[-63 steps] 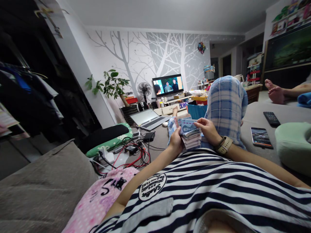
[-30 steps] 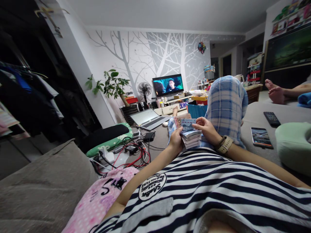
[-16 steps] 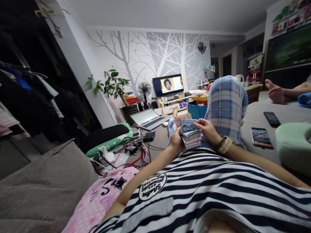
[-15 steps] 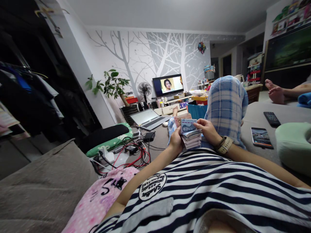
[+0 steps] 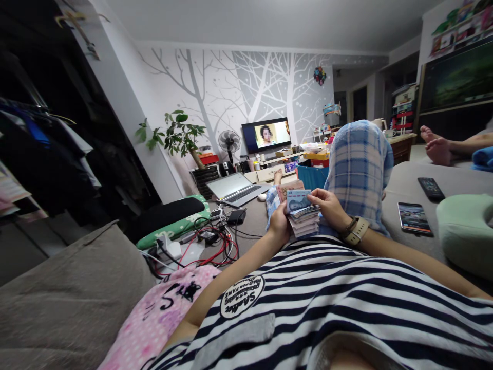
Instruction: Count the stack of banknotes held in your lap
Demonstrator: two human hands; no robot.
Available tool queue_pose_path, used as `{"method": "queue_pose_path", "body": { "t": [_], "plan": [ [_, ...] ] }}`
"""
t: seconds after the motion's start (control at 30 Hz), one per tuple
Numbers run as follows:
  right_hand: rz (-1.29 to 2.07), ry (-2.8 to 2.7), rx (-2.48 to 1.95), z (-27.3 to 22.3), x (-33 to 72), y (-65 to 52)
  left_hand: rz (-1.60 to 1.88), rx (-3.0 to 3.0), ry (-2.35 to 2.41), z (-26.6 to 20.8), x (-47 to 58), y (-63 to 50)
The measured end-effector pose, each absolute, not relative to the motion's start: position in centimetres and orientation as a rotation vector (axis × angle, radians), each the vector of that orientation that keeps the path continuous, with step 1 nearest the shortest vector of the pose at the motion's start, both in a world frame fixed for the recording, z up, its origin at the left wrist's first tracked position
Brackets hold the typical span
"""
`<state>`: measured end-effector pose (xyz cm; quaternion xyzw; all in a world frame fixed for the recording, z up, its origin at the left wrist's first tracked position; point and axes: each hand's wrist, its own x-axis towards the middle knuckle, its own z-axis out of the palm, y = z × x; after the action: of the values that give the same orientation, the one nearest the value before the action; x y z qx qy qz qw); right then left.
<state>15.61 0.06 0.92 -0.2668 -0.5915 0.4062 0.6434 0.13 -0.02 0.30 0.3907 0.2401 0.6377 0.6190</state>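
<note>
I lie back on a grey sofa in a striped shirt, with one knee in blue plaid trousers (image 5: 358,164) raised. Both hands hold a thick stack of banknotes (image 5: 303,213) above my stomach. My left hand (image 5: 279,223) grips the stack's left side from below. My right hand (image 5: 329,205), with a watch at its wrist, pinches the top bluish note at its right edge; that note is lifted and bent upward.
A phone (image 5: 414,218), a remote (image 5: 430,188) and a green neck pillow (image 5: 464,231) lie on the sofa to my right. Another person's bare feet (image 5: 433,144) rest beyond. To my left are tangled cables (image 5: 208,244), a laptop (image 5: 236,189) and a pink cushion (image 5: 162,313).
My right hand has kept flicking the top notes of the stack, and the raised note shifts slightly. The picture on the television changed. My arms stay where they were.
</note>
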Motion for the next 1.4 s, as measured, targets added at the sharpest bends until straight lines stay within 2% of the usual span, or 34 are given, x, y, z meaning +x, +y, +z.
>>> {"method": "queue_pose_path", "body": {
  "t": [1.4],
  "plan": [
    [0.893, -1.334, -0.594, 1.0, 15.6, -0.1, 1.385, 0.880, 0.525, 1.1, 0.2, -1.0]
  ]
}}
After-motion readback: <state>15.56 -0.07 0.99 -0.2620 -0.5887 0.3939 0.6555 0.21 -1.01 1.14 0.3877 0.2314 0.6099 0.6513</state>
